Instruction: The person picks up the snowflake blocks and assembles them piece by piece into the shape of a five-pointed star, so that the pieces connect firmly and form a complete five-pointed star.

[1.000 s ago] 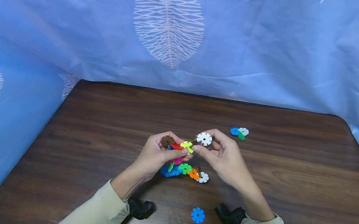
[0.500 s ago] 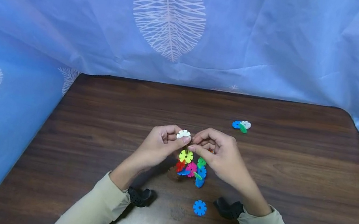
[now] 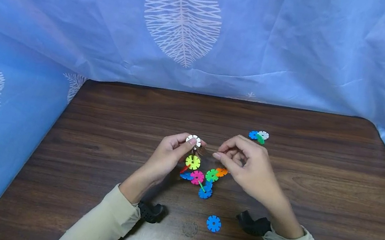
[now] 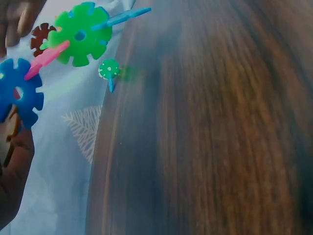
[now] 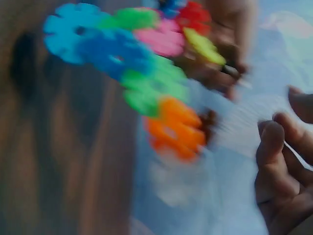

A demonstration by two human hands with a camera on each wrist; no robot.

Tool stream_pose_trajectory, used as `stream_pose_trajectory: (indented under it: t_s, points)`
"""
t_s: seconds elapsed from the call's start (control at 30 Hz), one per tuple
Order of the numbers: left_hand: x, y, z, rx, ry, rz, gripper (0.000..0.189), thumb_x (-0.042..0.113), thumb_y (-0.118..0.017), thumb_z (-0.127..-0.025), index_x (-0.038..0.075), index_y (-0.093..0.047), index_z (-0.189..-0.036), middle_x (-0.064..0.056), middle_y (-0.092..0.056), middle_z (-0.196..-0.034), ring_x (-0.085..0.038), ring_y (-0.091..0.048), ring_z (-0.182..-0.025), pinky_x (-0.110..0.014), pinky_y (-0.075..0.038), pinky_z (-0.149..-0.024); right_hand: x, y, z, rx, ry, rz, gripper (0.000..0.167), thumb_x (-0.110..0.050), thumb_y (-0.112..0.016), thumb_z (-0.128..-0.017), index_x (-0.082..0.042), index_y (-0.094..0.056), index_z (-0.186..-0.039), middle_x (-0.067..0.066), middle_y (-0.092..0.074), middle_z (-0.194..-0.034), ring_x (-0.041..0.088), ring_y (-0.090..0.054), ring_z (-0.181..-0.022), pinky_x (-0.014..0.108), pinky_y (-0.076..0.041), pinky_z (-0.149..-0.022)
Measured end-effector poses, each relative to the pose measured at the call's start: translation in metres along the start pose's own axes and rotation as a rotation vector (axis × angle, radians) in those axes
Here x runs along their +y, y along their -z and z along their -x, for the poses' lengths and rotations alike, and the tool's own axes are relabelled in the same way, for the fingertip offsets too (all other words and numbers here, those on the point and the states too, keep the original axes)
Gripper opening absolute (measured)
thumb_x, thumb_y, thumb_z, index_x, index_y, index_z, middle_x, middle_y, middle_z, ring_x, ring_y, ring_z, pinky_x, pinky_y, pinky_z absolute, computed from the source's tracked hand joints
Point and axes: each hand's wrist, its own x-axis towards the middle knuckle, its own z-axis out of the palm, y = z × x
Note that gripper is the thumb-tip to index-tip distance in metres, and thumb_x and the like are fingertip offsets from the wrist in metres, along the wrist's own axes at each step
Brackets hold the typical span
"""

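My left hand [image 3: 166, 156] pinches a white notched plastic disc [image 3: 193, 140] between thumb and fingers. From it hangs a joined chain of snowflake-style discs: a yellow disc [image 3: 192, 162], a pink disc [image 3: 197, 177], a green disc [image 3: 212, 175], blue discs [image 3: 205, 193] and an orange disc [image 3: 222, 172]. A red disc is edge-on. Right of the chain, my right hand [image 3: 251, 167] is held apart with fingers loosely curled and nothing seen between them. In the right wrist view the chain is blurred, with an orange disc [image 5: 175, 129] near its lower end.
A loose blue disc [image 3: 213, 223] lies near the front of the brown table [image 3: 116, 136], beside a clear disc [image 3: 190, 229]. Further back sits a small joined cluster [image 3: 259, 136] of blue, white and green discs. A blue leaf-print cloth [image 3: 268, 43] hangs behind the table.
The white disc moved from my right hand's side into my left hand's pinch, and the chain swung below it. My right hand has since drawn away to the right.
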Motion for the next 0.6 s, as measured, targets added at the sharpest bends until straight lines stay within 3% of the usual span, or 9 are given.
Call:
stream_pose_trajectory:
  t_s: [0.07,0.13,0.2,0.27,0.37,0.6]
  points:
    - [0.001,0.001,-0.001,0.016,-0.01,-0.003,0.033,0.025,-0.051,-0.111,0.0,-0.069,-0.124,-0.015,-0.069,-0.124,-0.018,-0.059,-0.097,-0.031,-0.051,-0.08,-0.006,0.011,0.007,-0.141,-0.043,0.034,0.017,-0.006,-0.079,-0.093,-0.015,-0.067,-0.085,-0.009,-0.056,-0.072,0.008,-0.047,-0.056,0.023,-0.041,-0.048]
    - [0.001,0.002,-0.002,0.035,-0.02,-0.013,0.034,0.025,-0.052,-0.111,-0.001,-0.07,-0.123,-0.016,-0.069,-0.124,-0.017,-0.059,-0.096,-0.029,-0.051,-0.079,-0.01,0.015,0.018,-0.342,-0.112,0.057,0.019,-0.011,-0.08,-0.092,-0.017,-0.064,-0.084,-0.012,-0.053,-0.068,0.005,-0.047,-0.059,0.023,-0.043,-0.051]
    - [0.002,0.003,-0.002,0.05,-0.023,-0.021,0.033,0.024,-0.053,-0.11,-0.002,-0.07,-0.124,-0.016,-0.07,-0.123,-0.016,-0.059,-0.094,-0.027,-0.052,-0.077,-0.009,0.011,0.03,-0.529,-0.173,0.109,0.019,-0.016,-0.082,-0.09,-0.017,-0.063,-0.09,-0.015,-0.053,-0.069,0.002,-0.05,-0.062,0.022,-0.046,-0.054]
    - [0.001,0.004,-0.001,0.066,-0.023,-0.035,0.033,0.024,-0.054,-0.11,-0.002,-0.07,-0.123,-0.014,-0.072,-0.119,-0.016,-0.058,-0.088,-0.027,-0.05,-0.073,-0.005,-0.001,0.041,-0.628,-0.203,0.181,0.027,-0.019,-0.086,-0.086,-0.015,-0.063,-0.098,-0.016,-0.052,-0.069,0.001,-0.05,-0.062,0.022,-0.047,-0.054]
    - [0.001,0.004,0.001,0.079,-0.019,-0.049,0.033,0.025,-0.055,-0.11,0.0,-0.071,-0.122,-0.01,-0.074,-0.113,-0.017,-0.057,-0.083,-0.028,-0.047,-0.068,0.005,-0.019,0.053,-0.648,-0.188,0.273,0.038,-0.015,-0.09,-0.082,-0.014,-0.062,-0.107,-0.017,-0.051,-0.068,-0.001,-0.048,-0.057,0.02,-0.045,-0.05]
    - [0.001,0.004,0.003,0.069,-0.044,-0.029,0.031,0.025,-0.055,-0.109,0.001,-0.071,-0.122,-0.014,-0.074,-0.117,-0.017,-0.062,-0.09,-0.027,-0.052,-0.073,0.016,-0.03,0.061,-0.641,-0.214,0.254,0.031,-0.005,-0.085,-0.084,-0.019,-0.058,-0.089,-0.015,-0.048,-0.067,0.0,-0.045,-0.057,0.02,-0.039,-0.049]
